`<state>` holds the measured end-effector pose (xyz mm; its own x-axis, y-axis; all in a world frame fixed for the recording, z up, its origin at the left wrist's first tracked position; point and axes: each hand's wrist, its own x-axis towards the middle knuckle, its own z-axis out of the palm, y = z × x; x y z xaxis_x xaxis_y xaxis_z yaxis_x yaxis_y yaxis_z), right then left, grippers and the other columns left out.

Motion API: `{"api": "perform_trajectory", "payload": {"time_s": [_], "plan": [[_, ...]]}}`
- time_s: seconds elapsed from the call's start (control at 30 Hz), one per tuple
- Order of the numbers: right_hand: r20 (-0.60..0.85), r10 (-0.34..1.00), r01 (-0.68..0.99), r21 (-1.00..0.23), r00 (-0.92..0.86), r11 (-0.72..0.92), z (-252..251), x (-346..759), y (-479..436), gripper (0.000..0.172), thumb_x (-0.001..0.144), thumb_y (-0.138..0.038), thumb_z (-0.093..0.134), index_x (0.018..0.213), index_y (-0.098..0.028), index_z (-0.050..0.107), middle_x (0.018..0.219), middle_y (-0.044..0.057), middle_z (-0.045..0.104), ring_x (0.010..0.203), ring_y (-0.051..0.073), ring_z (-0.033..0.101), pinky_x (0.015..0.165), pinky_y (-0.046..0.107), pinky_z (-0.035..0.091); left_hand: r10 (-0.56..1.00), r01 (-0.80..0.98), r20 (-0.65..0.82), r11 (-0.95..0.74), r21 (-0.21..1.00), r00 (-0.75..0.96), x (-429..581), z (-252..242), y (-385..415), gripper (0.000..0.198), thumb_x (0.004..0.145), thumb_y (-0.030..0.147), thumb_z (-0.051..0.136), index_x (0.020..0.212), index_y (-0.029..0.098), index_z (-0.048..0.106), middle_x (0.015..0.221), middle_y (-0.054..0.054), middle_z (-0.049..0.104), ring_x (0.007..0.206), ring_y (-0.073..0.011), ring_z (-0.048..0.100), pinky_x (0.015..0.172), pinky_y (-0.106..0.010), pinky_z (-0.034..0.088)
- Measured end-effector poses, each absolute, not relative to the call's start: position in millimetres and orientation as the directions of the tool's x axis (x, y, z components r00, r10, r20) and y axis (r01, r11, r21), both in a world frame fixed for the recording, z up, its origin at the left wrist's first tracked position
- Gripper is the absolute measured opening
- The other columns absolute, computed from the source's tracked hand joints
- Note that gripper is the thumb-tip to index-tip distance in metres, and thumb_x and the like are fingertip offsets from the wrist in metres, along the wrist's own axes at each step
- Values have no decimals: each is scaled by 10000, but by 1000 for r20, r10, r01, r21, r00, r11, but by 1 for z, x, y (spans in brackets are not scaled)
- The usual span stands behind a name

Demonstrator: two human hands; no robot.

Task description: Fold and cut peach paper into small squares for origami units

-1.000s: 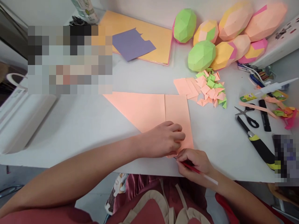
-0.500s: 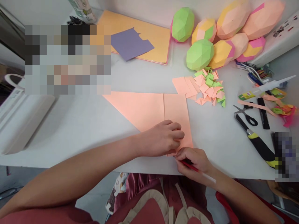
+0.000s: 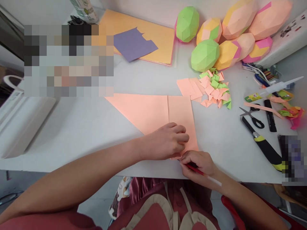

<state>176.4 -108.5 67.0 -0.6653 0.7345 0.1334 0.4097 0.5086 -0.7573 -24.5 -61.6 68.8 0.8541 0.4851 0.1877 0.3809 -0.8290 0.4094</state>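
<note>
A large sheet of peach paper [image 3: 144, 108] lies on the white table, slanting along its left side, with a crease or overlapping edge running down it. My left hand [image 3: 168, 140] presses on its lower right part, fingers curled and bunched; what lies beneath the fingertips is partly hidden. Close by, at the sheet's bottom edge, my right hand [image 3: 198, 167] is closed round a slim red pen-like tool [image 3: 195, 169] with a whitish rear end. Its dark tip touches or nearly touches the paper near my left fingertips.
Small folded peach and green pieces [image 3: 214, 88] lie behind the sheet. Several faceted paper eggs [image 3: 205, 56] stand farther back. Scissors [image 3: 253, 116], a black-and-yellow knife [image 3: 266, 148] and a glue bottle [image 3: 266, 91] lie right. Purple paper [image 3: 134, 44] rests on orange sheets [image 3: 160, 28].
Both hands, the pen-like tool and the peach sheet keep practically the same place. Only a very slight shift of the whole view shows.
</note>
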Motion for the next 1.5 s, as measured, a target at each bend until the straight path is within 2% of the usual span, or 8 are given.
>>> {"api": "perform_trajectory", "payload": {"time_s": [0.3,0.43,0.6,0.73,0.97,1.13,1.3,1.5], "plan": [[19,768,387,-855,-640,345,71,180,-106,122,780,-101,546,734,-208,509,671,-29,607,561,80,567,525,182,457,497,363,200,-805,469,844,-25,68,-62,203,909,230,558,742,181,664,982,-47,668,1069,-236,520,864,-350,378],[92,858,203,-954,-506,222,73,193,-100,96,872,-125,525,871,-220,541,729,-30,618,531,75,569,495,197,480,533,266,284,-732,627,797,-28,60,-58,116,891,195,585,826,181,681,1024,-64,674,1080,-235,528,919,-386,387],[354,619,350,-585,-701,732,75,209,-92,280,904,-110,487,1135,-229,589,1120,72,688,1162,222,580,1017,487,431,758,19,265,-344,939,596,-34,52,-48,165,900,193,529,930,168,689,1027,-110,660,954,-176,613,843,-344,493],[327,600,508,-328,-730,797,66,236,-93,348,899,-89,494,1207,-229,573,1220,73,645,1242,216,515,1079,496,376,871,-7,92,-101,995,482,-37,55,-46,141,847,278,597,892,189,697,1008,-77,671,935,-177,639,856,-355,511],[433,798,748,-334,-419,574,56,290,-93,348,919,-183,473,1245,-246,579,1225,66,636,1166,237,580,971,428,513,964,136,66,-104,985,257,-49,65,-39,333,921,383,432,1013,148,649,976,-108,693,901,-212,668,829,-410,545],[460,720,775,-101,-520,624,65,308,-69,490,888,-102,394,1346,-242,497,1277,62,605,1227,245,526,982,423,493,987,466,152,-158,871,50,-83,69,-16,367,870,465,476,1078,192,607,1164,-120,590,1119,-287,531,969,-496,412],[386,736,813,67,-556,579,49,316,-27,567,747,-6,362,1229,-178,606,1273,106,604,1209,290,536,953,489,486,977,743,182,-203,637,111,-102,61,-3,532,626,503,736,1059,217,615,1172,-130,529,1202,-390,383,1028,-566,252],[442,706,799,43,-553,599,48,301,-20,492,713,17,392,1043,-185,696,1202,132,636,1154,279,576,932,463,511,975,850,123,-220,480,183,-100,53,-3,445,687,533,690,998,230,592,1097,-91,518,1082,-323,457,954,-469,334]]}}
